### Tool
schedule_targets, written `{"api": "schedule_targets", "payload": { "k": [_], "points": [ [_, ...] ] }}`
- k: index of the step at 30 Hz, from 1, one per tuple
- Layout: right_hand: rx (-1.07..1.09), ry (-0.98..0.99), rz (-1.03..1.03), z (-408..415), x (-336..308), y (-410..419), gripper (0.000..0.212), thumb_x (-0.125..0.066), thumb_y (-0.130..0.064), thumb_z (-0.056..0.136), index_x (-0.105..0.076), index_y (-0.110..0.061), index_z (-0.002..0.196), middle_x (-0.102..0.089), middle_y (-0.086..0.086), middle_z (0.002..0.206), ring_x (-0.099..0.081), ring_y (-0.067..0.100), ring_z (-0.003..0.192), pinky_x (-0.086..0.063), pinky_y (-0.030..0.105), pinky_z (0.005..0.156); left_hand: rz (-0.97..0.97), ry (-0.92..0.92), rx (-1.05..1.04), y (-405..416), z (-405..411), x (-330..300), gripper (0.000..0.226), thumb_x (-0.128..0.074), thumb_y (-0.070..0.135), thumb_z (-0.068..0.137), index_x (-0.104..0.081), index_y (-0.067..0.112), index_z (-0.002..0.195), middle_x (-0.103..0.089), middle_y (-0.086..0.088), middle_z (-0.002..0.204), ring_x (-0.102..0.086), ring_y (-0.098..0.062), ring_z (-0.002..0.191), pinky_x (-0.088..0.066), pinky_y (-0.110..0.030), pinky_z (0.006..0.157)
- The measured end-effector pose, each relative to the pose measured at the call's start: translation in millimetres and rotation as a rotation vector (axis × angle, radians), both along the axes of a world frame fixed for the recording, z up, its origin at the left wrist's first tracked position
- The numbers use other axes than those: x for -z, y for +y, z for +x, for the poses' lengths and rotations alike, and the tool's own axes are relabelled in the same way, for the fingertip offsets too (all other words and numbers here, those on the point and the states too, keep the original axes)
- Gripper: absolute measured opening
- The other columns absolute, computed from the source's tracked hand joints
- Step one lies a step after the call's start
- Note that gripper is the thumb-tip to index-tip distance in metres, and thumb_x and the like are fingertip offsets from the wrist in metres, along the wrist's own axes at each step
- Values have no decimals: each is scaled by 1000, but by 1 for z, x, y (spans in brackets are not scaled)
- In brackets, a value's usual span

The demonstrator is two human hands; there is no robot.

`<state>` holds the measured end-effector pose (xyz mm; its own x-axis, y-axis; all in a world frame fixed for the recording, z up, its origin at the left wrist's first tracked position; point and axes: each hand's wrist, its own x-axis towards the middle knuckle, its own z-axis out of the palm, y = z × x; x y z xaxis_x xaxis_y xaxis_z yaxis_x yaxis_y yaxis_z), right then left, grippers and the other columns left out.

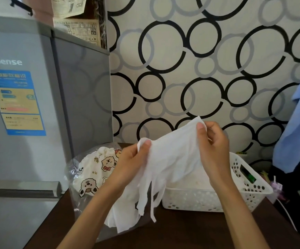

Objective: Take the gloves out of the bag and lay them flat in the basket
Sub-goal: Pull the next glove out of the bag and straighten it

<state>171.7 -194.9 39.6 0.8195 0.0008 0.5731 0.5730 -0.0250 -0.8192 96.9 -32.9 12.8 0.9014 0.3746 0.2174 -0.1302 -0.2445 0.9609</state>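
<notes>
We are pinching a white glove (pixel 172 159) by its cuff, left hand (pixel 129 162) and right hand (pixel 213 148) | basket (pixel 253 191) lying below right hand | bag (pixel 91 177) lying below left hand, on worktop (pixel 190 229).

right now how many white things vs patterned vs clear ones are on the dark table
white: 3, held cloth glove, perforated plastic basket, cloth pile by the bag
patterned: 1, bear-print fabric pouch
clear: 1, plastic bag
total: 5

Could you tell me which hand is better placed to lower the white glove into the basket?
Probably the right hand: it pinches the glove directly above the white basket, while the left hand grips it over the bag.
</notes>
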Motion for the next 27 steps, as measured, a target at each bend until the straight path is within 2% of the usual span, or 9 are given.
{"api": "schedule_targets", "payload": {
  "k": [5,9,12,15,17,20,23,25,27],
  "points": [
    [-20,-61,-23,-11,-6,7,16,-49,-32,96,-57,-26,84,-60,8,75,-50,12,64,-41,20,56,-142,-44,-109,13,-3,-11,30,-42,36,100,-67,25,88,-74,9,74,-68,-1,68,-52,-13,60],
    [-215,22,39,-28,-10,21,16,-50,-32,96,-59,-22,87,-62,0,71,-54,5,63,-42,18,55,-237,-169,-314,12,-5,-33,35,-38,28,102,-63,17,81,-69,5,74,-64,-5,64,-50,-18,59],
    [-437,231,162,-37,-16,30,18,-52,-34,94,-62,-20,92,-62,-1,78,-56,12,75,-46,30,68,-170,-332,-461,11,0,-48,42,-32,28,102,-59,1,85,-62,-5,78,-55,-15,71,-44,-27,65],
    [-409,306,164,-31,-16,28,19,-54,-37,93,-63,-20,94,-59,3,81,-53,15,76,-46,33,70,-18,-365,-509,10,16,-53,35,-33,26,98,-57,1,90,-56,-4,79,-49,-16,74,-41,-32,66],
    [-303,349,115,-16,-14,13,17,-54,-34,94,-63,-20,96,-62,-1,79,-56,12,72,-47,26,65,50,-248,-433,6,36,-50,28,-36,23,96,-56,7,87,-55,-1,79,-48,-15,71,-40,-31,66],
    [-152,452,-68,17,0,-21,8,-55,-25,94,-62,-21,98,-63,-6,83,-59,9,73,-45,22,58,92,84,-142,-6,73,-41,18,-39,12,95,-56,13,91,-51,-2,73,-45,-14,63,-38,-25,57],
    [-35,546,-285,50,23,-54,9,-54,-22,93,-63,-21,96,-62,-2,91,-57,13,78,-46,28,64,239,370,103,-19,108,-27,25,-41,7,97,-60,11,113,-58,-7,100,-56,-17,90,-45,-25,77],
    [78,520,-408,66,34,-73,9,-54,-23,93,-63,-20,95,-63,1,95,-56,18,83,-47,32,77,434,397,180,-29,126,-19,28,-40,1,95,-63,13,107,-57,-9,116,-55,-21,105,-46,-25,82],
    [179,441,-510,76,40,-86,12,-53,-21,93,-65,-19,98,-61,3,97,-53,18,86,-41,30,78,570,397,241,-40,137,-16,33,-42,-2,93,-68,14,104,-56,-12,127,-53,-27,117,-44,-32,94]
  ]
}}
